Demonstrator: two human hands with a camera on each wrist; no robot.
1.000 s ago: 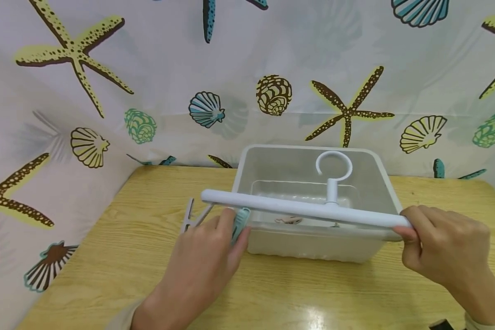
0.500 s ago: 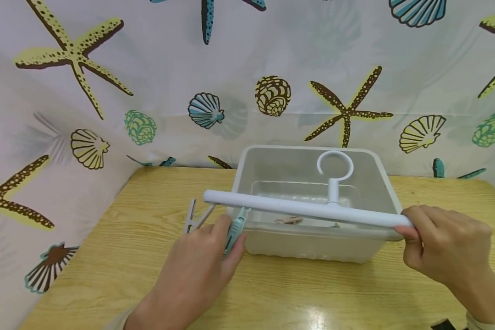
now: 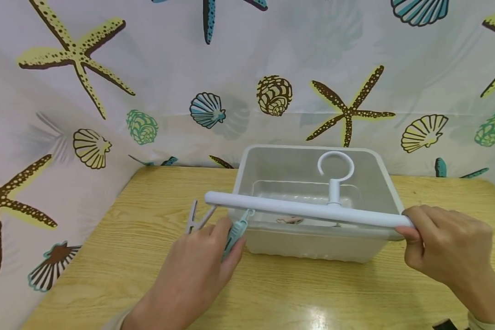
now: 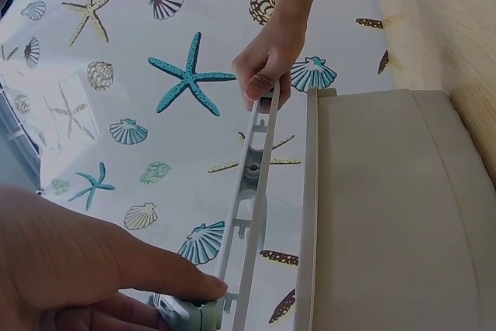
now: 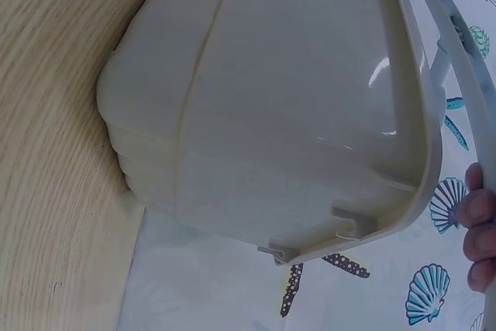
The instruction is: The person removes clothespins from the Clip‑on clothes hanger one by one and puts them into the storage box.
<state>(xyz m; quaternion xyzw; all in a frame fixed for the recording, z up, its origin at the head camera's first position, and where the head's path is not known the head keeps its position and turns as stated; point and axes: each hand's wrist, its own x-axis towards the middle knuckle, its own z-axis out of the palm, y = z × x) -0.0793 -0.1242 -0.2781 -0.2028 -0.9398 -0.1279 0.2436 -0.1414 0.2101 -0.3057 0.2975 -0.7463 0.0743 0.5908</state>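
In the head view a white clothes hanger, a straight bar with a round hook, is held level above the front of a tub. My right hand grips its right end, fingers over the top and thumb below. Close to the left end, my left hand pinches a pale teal clothespin, its tip just under the bar. A thin pale V-shaped piece slants below that end, partly hidden behind the left hand. The left wrist view shows the bar's underside, with small tabs along it, and the left thumb on the clothespin.
The translucent plastic tub stands on the wooden table, behind and under the hanger. A small pinkish item lies inside it. Cloth printed with starfish and shells hangs at the back and left.
The clothespin has tilted and slid a little lower and left in my left hand, its tip showing more. The hanger has shifted slightly right; my right hand keeps its grip.
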